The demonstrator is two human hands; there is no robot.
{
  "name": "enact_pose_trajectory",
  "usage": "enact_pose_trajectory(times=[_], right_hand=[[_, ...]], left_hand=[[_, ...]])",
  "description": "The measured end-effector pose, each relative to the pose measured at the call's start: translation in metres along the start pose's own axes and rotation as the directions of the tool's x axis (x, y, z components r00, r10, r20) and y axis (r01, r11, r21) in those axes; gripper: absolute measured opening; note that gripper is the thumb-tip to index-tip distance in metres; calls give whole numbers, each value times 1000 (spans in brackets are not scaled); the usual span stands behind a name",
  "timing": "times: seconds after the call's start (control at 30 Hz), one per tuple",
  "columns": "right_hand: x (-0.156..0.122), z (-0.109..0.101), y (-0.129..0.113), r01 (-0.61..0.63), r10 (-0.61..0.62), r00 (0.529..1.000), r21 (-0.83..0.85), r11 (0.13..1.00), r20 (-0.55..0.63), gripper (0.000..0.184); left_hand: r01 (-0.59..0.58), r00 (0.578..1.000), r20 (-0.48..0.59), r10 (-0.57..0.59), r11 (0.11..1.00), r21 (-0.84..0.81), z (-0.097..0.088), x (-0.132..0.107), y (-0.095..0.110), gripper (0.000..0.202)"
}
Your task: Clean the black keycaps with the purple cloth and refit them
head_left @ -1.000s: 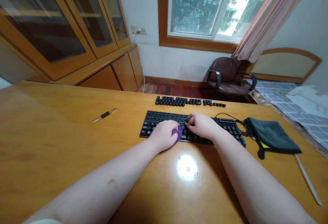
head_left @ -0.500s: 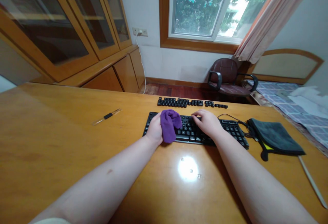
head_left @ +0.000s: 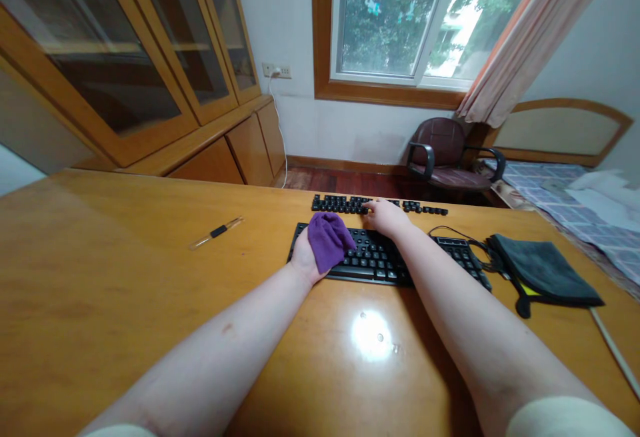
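My left hand [head_left: 303, 258] rests at the left end of a black computer keyboard [head_left: 373, 258], shut on a purple cloth [head_left: 329, 241] that drapes over its fingers and hides the keys below. My right hand [head_left: 386, 218] reaches past the keyboard's far edge, its fingertips at a row of loose black keycaps [head_left: 345, 204] on the desk. Whether those fingers hold a keycap is hidden.
The keyboard lies on a glossy wooden desk [head_left: 125, 290]. A clear pen-like stick [head_left: 216, 232] lies to the left, and a dark grey pouch [head_left: 543, 272] and black cable [head_left: 457, 234] lie to the right. A brown chair [head_left: 443, 154] stands beyond the desk.
My right hand has moved forward off the keys to the loose keycap row. The purple cloth now lies over my left hand, which has shifted left along the keyboard.
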State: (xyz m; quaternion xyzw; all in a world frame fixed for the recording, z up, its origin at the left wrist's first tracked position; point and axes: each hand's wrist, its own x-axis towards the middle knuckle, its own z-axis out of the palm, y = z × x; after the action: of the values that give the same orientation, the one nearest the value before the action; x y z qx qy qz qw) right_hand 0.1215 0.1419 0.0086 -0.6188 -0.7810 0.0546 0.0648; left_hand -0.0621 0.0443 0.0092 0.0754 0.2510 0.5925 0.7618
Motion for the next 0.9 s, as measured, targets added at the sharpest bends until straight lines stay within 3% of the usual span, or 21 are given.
enact_pose_trajectory(times=[0.23,0.37,0.43,0.5,0.57,0.63,0.73,0.9], right_hand=[[-1,2,5,-49,50,998,13,999,-29,22],[-20,-4,2,-27,33,995,61,998,-94,18],[-41,-7,-6,81,-5,942,211,974,-336,18],[-65,-8,-19,235,-11,830,330,914,-558,21],[-84,-6,-32,418,-65,735,376,827,-675,21],[-94,-2,-42,574,-196,670,332,749,-716,22],[-92,5,-46,631,-232,637,324,705,-735,22],[-83,10,-45,638,-215,663,390,664,-717,20]], left_hand=[[-3,999,45,6,998,-65,0,1,-2,30],[-8,999,35,10,999,-42,0,2,-4,25],[11,999,44,-11,1000,-7,0,2,-4,24],[37,997,72,-40,999,30,1,1,-6,24],[60,992,105,-70,994,96,1,0,-8,23],[53,990,119,-77,979,195,0,0,-11,20],[-21,991,131,-27,936,351,-2,-1,-15,23],[-102,988,146,43,899,426,-2,-2,-19,30]])
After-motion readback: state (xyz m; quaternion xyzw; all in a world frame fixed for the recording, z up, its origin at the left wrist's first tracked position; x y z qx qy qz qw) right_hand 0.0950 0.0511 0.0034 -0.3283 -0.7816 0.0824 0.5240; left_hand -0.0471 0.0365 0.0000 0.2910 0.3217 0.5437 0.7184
